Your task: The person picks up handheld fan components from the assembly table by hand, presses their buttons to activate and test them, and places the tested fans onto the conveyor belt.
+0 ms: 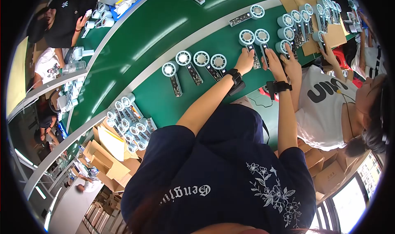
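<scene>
Two light-blue handheld fans lie side by side on the green bench, each with its handle open and the circuit board showing. My left hand (245, 61) is closed at the handle of the left fan (247, 37), fingertips on its upper part. The handle of the right fan (261, 36) is gripped by my right hand (274, 66), whose fingers partly hide it. Left of my hands lies a row of several similar fans (183, 58), one of them partly behind my left forearm. Black bands circle both my wrists.
At my right, a co-worker's hand (291, 65) touches another fan (284, 47). Several fans (305, 16) stand on cardboard (339, 34) beyond. A stack of fans (131, 127) sits at the left near open cartons (105, 162). A pale rail (158, 71) runs along the bench.
</scene>
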The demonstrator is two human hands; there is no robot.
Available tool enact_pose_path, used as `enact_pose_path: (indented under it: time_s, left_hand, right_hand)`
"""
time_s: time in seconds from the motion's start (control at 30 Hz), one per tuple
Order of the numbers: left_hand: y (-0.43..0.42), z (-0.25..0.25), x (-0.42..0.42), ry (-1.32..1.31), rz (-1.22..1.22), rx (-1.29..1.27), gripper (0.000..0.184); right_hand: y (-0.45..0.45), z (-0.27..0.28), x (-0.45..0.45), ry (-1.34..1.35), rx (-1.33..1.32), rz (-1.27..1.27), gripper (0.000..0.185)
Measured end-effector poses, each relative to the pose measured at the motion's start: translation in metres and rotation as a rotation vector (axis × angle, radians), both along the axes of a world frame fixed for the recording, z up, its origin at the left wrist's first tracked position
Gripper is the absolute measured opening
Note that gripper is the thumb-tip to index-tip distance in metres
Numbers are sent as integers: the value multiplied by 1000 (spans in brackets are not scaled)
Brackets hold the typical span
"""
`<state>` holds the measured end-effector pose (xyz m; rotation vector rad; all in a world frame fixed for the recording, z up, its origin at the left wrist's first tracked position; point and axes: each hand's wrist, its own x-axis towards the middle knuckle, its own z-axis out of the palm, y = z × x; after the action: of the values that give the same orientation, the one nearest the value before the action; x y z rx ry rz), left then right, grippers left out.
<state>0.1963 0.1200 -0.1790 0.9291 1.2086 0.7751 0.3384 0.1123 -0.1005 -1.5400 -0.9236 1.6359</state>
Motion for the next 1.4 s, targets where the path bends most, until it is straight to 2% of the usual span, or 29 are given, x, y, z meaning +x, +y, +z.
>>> enact_pose_path:
  time_s: [0.13,0.37,0.4,0.5,0.67,0.77,0.87,0.9,0.93,1.0,1.03,1.1,1.13,1.23,1.27,1.3,1.33,1.37,1.4]
  left_hand:
    - [12,-1,7,35,5,57,33]
    - [15,35,9,-7,19,-88,28]
    - [14,28,13,-17,12,-93,28]
    - [21,15,22,51,50,37,27]
    - [26,29,28,77,28,-8,30]
    - [33,31,31,181,-34,-14,34]
    - [39,35,32,230,-90,-32,36]
    - [41,42,30,256,-119,-43,37]
    - [43,48,26,256,-114,-44,37]
    - [51,68,0,328,-371,-53,38]
    - [56,79,-14,364,-497,-55,38]
    - [58,100,-43,448,-476,68,36]
    - [59,114,-61,387,-380,99,33]
    - [72,143,-129,171,-14,112,24]
    - [80,138,-156,190,120,150,21]
    - [86,129,-186,339,186,283,22]
    - [94,114,-210,365,313,212,25]
    - [101,85,-233,519,449,299,21]
    - [110,65,-254,546,529,227,24]
  right_hand:
    - [7,-1,8,-58,32,-1,30]
    - [20,-6,18,-151,96,33,31]
    - [21,-7,19,-130,95,31,31]
    - [26,-10,22,-101,99,25,31]
    - [28,-13,24,-192,75,4,32]
    - [29,-14,25,-226,40,-15,35]
    - [33,-17,21,-479,301,-66,38]
    - [33,-24,27,-479,302,-63,38]
    - [34,-28,37,-703,423,38,37]
    - [43,-30,46,-1142,672,249,36]
    - [48,-23,46,-1138,682,253,36]
    - [64,56,27,-931,420,263,32]
    - [75,86,15,-826,286,268,31]
    - [134,125,-16,-712,335,193,26]
    - [156,121,-24,-761,388,189,29]
    - [180,112,-32,-814,440,179,32]
    - [206,89,-41,-905,575,198,32]
    - [228,67,-48,-1012,713,211,33]
    - [246,60,-62,-1004,698,252,37]
